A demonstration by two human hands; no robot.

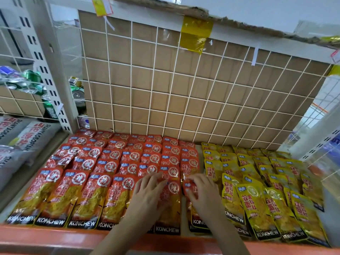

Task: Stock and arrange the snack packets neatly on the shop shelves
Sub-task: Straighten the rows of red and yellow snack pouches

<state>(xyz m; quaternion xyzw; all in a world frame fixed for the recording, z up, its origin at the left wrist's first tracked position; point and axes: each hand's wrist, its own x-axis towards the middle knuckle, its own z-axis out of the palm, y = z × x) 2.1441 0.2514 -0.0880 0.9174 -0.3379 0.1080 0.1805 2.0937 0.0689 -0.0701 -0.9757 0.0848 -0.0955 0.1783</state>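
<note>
the left hand (147, 194) is lying flat, fingers spread, on the red snack packets (103, 162), which are sitting in overlapping rows on the left of the shelf (55, 236). the right hand (203, 194) is pinching the top edge of the rightmost front red packet (187, 185), just beside the yellow snack packets (257, 181).

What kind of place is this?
Probably a small shop: rows of red foil snack packets and yellow foil snack packets on an orange-edged shelf with a white wire-grid back.
</note>
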